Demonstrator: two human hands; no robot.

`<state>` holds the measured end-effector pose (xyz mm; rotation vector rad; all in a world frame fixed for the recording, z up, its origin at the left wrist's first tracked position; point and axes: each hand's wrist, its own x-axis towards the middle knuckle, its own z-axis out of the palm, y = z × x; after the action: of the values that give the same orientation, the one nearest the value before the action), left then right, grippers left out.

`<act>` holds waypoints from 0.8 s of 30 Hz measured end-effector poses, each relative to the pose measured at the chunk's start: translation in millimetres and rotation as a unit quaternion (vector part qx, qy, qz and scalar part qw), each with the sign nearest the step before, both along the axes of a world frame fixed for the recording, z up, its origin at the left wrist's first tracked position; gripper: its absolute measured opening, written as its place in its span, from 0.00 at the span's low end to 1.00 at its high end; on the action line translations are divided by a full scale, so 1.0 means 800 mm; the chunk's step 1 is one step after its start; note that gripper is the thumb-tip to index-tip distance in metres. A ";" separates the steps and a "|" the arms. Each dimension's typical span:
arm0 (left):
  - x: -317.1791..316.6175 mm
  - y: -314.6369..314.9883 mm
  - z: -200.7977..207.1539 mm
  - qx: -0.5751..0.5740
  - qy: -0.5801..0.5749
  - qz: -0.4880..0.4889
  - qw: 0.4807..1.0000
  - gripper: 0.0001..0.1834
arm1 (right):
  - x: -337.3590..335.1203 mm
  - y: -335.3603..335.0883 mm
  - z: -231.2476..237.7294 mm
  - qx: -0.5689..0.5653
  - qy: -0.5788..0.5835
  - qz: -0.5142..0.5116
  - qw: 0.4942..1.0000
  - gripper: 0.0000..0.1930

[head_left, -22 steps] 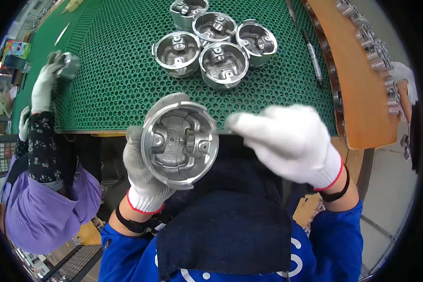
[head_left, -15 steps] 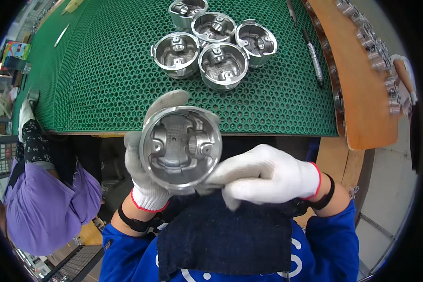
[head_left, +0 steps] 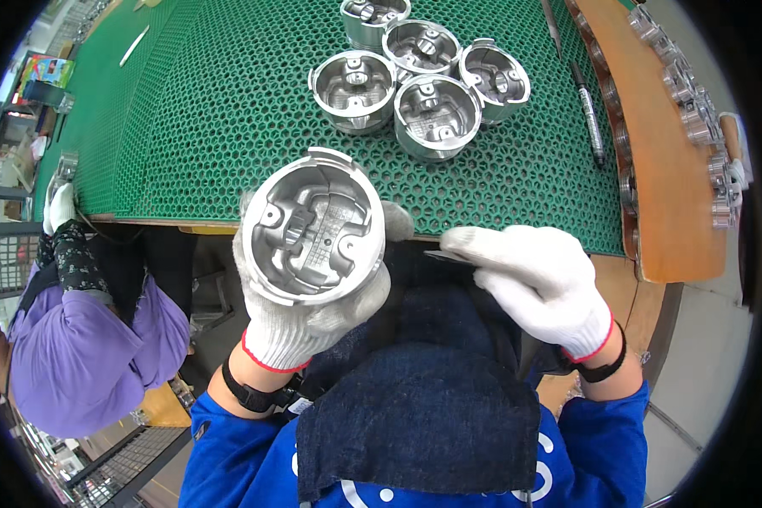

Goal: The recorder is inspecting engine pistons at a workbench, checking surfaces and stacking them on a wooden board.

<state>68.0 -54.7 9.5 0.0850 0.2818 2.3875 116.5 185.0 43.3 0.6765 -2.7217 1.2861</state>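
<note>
A silver metal engine piston [head_left: 326,241] is gripped in my gloved left hand [head_left: 309,317], its hollow underside facing up and showing the pin bosses inside. My fingers wrap its lower side and right side. To the right of the piston, apart from it, my gloved right hand [head_left: 538,284] pinches a thin dark flat blade [head_left: 447,256], whose tip points left; the rest of it is hidden by the fingers. Beyond them, several similar pistons [head_left: 438,118] stand in a cluster on the green mat [head_left: 229,127], hollow side up.
A black marker pen [head_left: 590,118] and a dark slim tool [head_left: 551,25] lie on the mat's right. More pistons [head_left: 698,118] line the brown wooden board [head_left: 677,195]. A white pen-like stick [head_left: 134,46] lies far left. A co-worker in purple [head_left: 93,339] sits at the left.
The piston has turned and tilted in my left hand. My right hand has drawn away from it to the right, keeping the blade. The view has shifted slightly.
</note>
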 end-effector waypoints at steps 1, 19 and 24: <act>-0.003 0.002 -0.001 0.031 0.016 -0.020 0.999 0.33 | -0.002 -0.002 -0.002 0.057 0.027 -0.009 0.998 0.19; 0.010 0.004 0.005 -0.183 0.074 0.072 0.978 0.48 | -0.022 0.007 0.031 0.196 0.135 -0.011 0.971 0.23; 0.012 0.005 0.003 -0.261 0.126 0.081 0.954 0.45 | 0.003 -0.006 0.026 0.111 0.006 0.075 0.991 0.17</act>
<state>77.2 -50.7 11.8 0.1232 1.0647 2.3800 118.9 180.3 64.4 0.9202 -2.8799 1.0060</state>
